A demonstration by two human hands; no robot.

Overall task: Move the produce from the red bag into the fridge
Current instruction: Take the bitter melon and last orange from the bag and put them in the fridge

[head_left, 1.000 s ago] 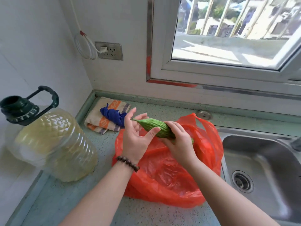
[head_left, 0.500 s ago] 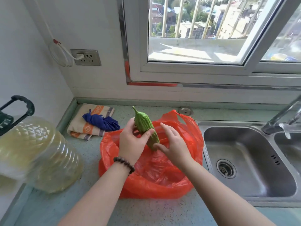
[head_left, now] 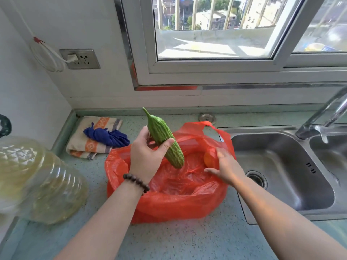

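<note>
Home kitchen: steel sink [head_left: 281, 177], countertop [head_left: 187, 239].

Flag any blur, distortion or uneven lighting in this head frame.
Head view: the oil jug at left is smeared by blur; wide-angle distortion tilts the window frame; a sunlit patch falls on the right forearm; the bitter gourd in the left hand is sharp.

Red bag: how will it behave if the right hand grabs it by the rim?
Probably floppy: the red bag is thin crinkled film slumped on the counter, so its rim should collapse when the right hand grabs it. Likely light, with only an orange item visible inside. It may slide rather than lift cleanly.
</note>
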